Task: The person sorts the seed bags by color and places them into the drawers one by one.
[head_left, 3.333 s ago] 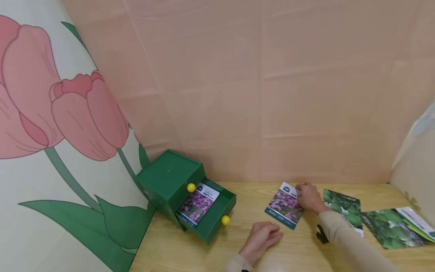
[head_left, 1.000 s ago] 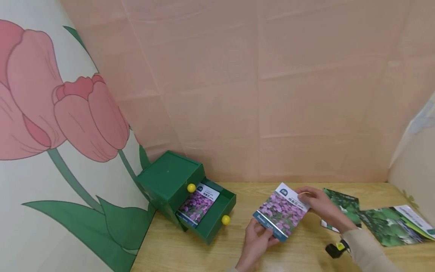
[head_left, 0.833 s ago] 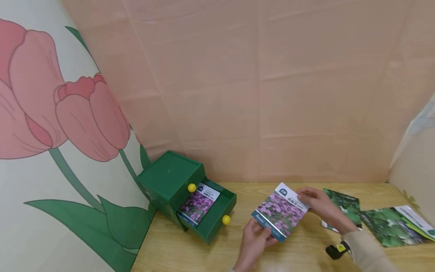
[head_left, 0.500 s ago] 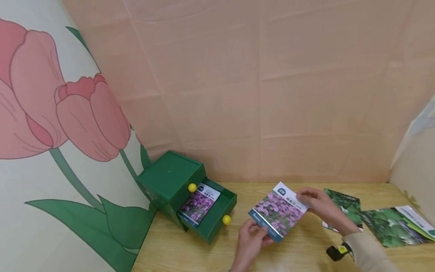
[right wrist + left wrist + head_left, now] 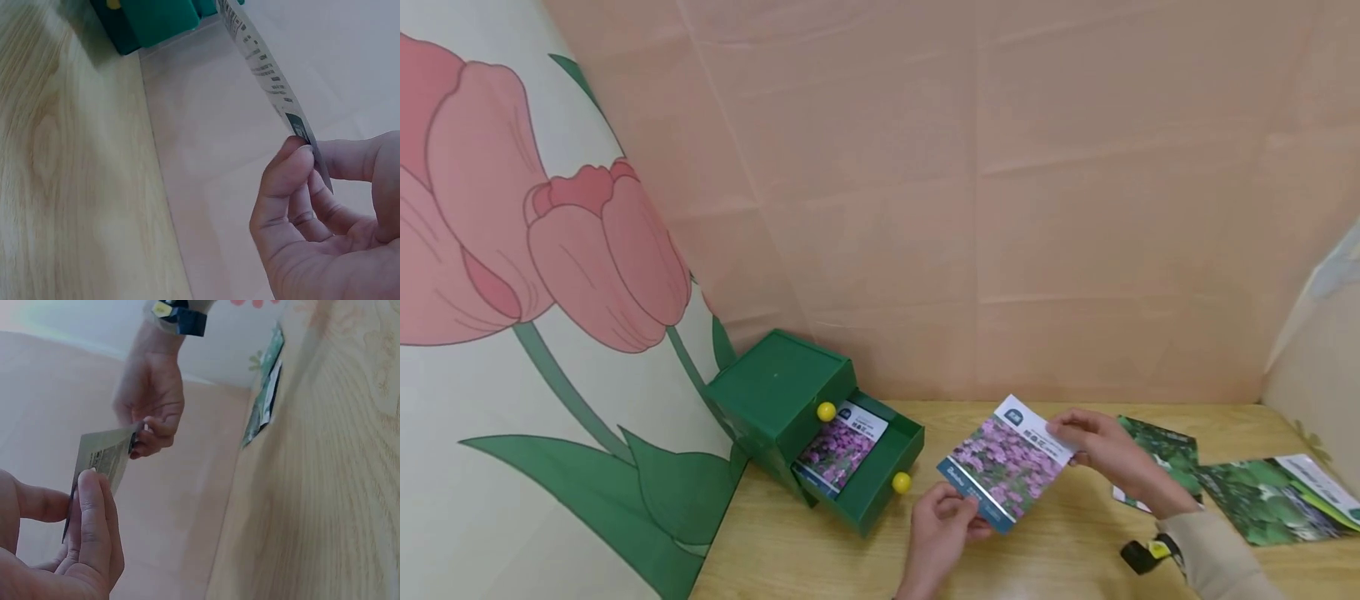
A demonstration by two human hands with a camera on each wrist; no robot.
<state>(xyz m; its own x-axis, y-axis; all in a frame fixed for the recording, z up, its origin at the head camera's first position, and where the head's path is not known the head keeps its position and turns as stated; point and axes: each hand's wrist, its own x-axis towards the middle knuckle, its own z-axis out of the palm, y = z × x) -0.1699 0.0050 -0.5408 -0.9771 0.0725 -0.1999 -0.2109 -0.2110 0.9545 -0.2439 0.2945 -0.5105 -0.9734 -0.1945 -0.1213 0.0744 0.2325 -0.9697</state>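
Note:
A seed packet [image 5: 1011, 458] with pink-purple flowers on its front is up off the table, tilted toward the head camera. My left hand [image 5: 936, 529] pinches its lower edge between thumb and fingers. At the upper right corner my right hand [image 5: 1112, 454] pinches it too. In the left wrist view the packet [image 5: 103, 456] appears nearly edge-on, its printed back partly showing. To the left stands a small green drawer box [image 5: 782, 383] with its lower drawer [image 5: 887, 467] pulled out. Inside that drawer lies a similar flower packet [image 5: 842, 446], face up.
Green-leaf packets lie at the right: one [image 5: 1172, 450] partly behind my right forearm, another [image 5: 1262, 504] nearer the table's right side. Yellow knobs, such as the lower one [image 5: 902, 482], stick out from the drawer fronts. A pink sheet [image 5: 985, 250] hangs behind the wooden table.
The packet lay on the table under my right hand at first. It has since been lifted, and my left hand has gripped its lower edge. Lately both hands have shifted it slightly left.

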